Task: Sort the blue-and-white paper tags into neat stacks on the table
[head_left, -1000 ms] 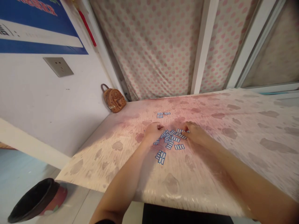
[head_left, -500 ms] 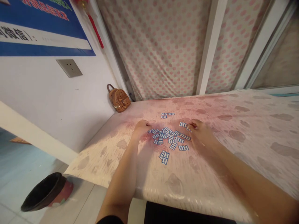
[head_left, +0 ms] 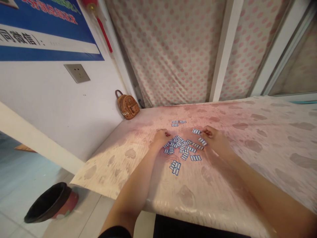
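A loose pile of small blue-and-white striped flat pieces (head_left: 182,143) lies on the patterned tablecloth (head_left: 184,195). At the pile's left edge, my left hand (head_left: 161,138) is closed, thumb and fingers together; whatever is in its fingertips cannot be made out. My right hand (head_left: 215,137) pinches the edge of one striped piece (head_left: 196,131) to the right of the pile. Just below those fingers is another striped piece (head_left: 202,141), partly beside the hand. A small cluster of striped pieces (head_left: 175,167) lies nearer to me, and a few more pieces (head_left: 175,125) lie beyond the pile.
A small brown backpack (head_left: 128,106) stands in the far left corner against the wall. Behind the table hangs a dotted curtain (head_left: 168,49). On the floor at the left is a dark-lined bin (head_left: 65,203), below the table's edge.
My left hand has moved right, toward the pile's edge. The piece below my right fingers now shows more fully and lies lower, while the pinched piece has shifted slightly. The view has drifted a little.
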A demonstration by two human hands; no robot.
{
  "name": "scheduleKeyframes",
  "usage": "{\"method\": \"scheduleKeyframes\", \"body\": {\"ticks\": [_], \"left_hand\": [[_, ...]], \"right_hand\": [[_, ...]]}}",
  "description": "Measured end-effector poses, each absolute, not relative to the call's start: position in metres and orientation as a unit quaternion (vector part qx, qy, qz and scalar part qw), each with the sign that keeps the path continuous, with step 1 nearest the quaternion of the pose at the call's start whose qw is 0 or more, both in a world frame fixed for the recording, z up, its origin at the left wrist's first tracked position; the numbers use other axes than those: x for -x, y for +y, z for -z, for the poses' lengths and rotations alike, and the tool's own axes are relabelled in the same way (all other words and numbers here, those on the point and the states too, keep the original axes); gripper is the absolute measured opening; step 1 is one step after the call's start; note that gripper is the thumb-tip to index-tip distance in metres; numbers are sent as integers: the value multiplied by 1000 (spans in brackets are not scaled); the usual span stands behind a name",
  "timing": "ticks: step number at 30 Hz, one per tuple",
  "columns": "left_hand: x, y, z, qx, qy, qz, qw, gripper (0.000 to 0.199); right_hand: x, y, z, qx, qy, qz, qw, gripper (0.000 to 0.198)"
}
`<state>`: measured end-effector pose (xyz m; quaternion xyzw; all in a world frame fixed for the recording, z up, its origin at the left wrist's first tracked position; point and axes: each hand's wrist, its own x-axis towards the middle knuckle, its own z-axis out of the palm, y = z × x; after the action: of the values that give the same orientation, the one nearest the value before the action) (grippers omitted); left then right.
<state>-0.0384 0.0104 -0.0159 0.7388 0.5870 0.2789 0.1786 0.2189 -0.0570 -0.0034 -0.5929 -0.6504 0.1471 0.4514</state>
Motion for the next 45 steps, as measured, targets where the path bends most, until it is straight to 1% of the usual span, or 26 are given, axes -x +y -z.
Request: {"method": "scheduleKeyframes", "body": {"ticks": [3,5,9,14,18,20,24,26,28,30,32,35,38,45], "left_hand": [[29,11,19,-746,586,-262,178,25],[28,12,20,-751,583,-252,180,26],[28,15,20,-757,571,-249,197,18],[23,14,22,-743,585,-256,201,15],[21,13,23,-728,560,-316,237,7],[22,12,21,-712,544,-361,259,8],[24,10,14,-693,533,-419,245,8],[24,7,10,-689,517,-441,253,10],[21,3,7,-673,486,-460,314,13],[16,-3,5,-658,445,-467,388,21],[9,-9,4,-668,403,-460,424,30],[-2,-18,3,-705,369,-440,417,38],[-8,-24,2,-722,360,-422,414,41],[-9,-26,3,-727,365,-430,391,40]], "right_hand": [[-220,-55,6,612,-651,-145,426,20],[-222,-54,7,618,-645,-133,429,21],[-225,-51,9,614,-627,-134,461,15],[-222,-52,7,605,-604,-138,500,11],[-220,-52,5,598,-598,-142,514,11],[-219,-53,4,593,-599,-148,517,12],[-214,-58,-2,587,-605,-163,514,14],[-211,-61,-5,589,-603,-165,511,14],[-209,-64,-7,590,-601,-171,511,15],[-208,-65,-7,584,-603,-177,513,16],[-208,-64,-5,571,-612,-183,516,16],[-209,-62,-2,558,-623,-192,514,16],[-206,-63,-1,541,-634,-215,509,16],[-202,-63,6,474,-657,-308,498,17]]}}
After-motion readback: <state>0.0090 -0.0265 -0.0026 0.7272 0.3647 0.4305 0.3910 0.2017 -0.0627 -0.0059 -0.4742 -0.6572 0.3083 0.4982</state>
